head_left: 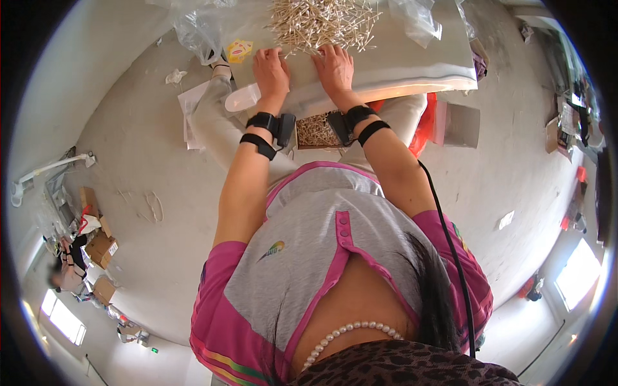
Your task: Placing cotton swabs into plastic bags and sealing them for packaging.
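Note:
A loose heap of cotton swabs with pale wooden sticks lies on the light table. At the heap's near left edge is my left hand, its fingers bent down toward the tabletop. My right hand touches the near edge of the heap, a short gap to the right of the left one, with its fingers curled. Both hands show their backs, and the fingertips are partly hidden, so what they pinch does not show clearly. Black straps with dark devices sit on both wrists.
A yellow printed packet lies left of my left hand. Clear plastic bags rest at the table's far left, another bag at the right. Below the table edge, a box of swabs stands between my legs. A black cable runs along my right arm.

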The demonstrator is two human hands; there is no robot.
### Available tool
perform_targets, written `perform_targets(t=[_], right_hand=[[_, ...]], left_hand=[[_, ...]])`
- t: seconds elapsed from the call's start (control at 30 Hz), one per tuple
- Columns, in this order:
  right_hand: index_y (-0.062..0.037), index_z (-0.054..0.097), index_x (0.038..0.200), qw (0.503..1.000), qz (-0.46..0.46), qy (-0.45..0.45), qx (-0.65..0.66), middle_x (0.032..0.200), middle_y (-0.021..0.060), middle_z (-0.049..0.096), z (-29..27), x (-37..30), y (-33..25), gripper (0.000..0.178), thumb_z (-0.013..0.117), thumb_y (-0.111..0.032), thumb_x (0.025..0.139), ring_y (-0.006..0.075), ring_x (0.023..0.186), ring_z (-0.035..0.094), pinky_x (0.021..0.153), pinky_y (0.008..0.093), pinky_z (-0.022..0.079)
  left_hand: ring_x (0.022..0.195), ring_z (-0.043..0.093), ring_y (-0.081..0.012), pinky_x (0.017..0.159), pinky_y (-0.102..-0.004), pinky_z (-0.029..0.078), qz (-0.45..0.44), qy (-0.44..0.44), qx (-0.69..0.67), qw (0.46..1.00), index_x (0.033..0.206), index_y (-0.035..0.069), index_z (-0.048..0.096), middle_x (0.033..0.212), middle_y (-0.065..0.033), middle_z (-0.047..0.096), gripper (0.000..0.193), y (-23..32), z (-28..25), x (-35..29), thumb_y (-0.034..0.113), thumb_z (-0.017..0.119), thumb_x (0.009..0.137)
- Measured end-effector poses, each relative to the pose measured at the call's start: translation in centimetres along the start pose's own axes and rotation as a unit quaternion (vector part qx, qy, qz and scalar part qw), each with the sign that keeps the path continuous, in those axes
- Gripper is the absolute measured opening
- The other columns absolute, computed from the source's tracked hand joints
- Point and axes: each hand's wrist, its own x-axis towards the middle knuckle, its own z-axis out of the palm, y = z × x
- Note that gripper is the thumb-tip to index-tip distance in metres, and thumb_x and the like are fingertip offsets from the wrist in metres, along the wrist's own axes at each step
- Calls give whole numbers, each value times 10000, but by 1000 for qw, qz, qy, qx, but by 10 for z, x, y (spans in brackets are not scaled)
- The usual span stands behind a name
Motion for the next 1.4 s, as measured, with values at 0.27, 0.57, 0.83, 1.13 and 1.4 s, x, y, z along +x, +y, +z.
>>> perform_targets(t=[0.27, 0.57, 0.83, 1.13, 1.4], right_hand=[[-145, 694, 929, 992, -31, -63, -107, 972, 43, 658, 11, 3, 10, 141, 698, -266, 857, 268, 1008, 621, 859, 420, 448], [-118, 686, 947, 995, -1, -80, -60, 968, 58, 637, -14, -32, 34, 150, 684, -245, 867, 265, 1016, 602, 862, 421, 438], [-119, 681, 938, 997, 9, -60, -40, 975, 57, 626, -28, -50, 45, 133, 683, -235, 874, 271, 1016, 593, 871, 429, 440], [-135, 699, 940, 996, -19, -62, -54, 960, 41, 625, -29, -53, 46, 134, 687, -254, 880, 262, 987, 605, 844, 424, 454], [-129, 689, 904, 997, -27, -66, -29, 904, 43, 635, -35, -48, 46, 119, 701, -242, 870, 265, 951, 629, 820, 419, 459]], left_hand=[[977, 570, -351, 844, -464, 470, -6, -83, 16, 996, 888, 68, 651, 992, -126, 568, 109, -23, -1, 4, 58, 694, 788], [980, 571, -335, 851, -449, 468, 18, -126, 3, 992, 875, 72, 651, 978, -111, 572, 82, 11, -9, -40, 51, 688, 804], [974, 578, -336, 864, -450, 463, 55, -177, -42, 982, 902, 58, 639, 989, -105, 580, 57, 51, -9, -67, 85, 662, 858], [978, 581, -309, 856, -437, 451, 93, -141, -51, 984, 918, 75, 663, 991, -90, 582, 78, 46, 0, -63, 116, 678, 854], [987, 585, -302, 870, -440, 453, 87, -148, -46, 984, 925, 79, 670, 1002, -82, 587, 84, 43, -2, -65, 136, 689, 866]])
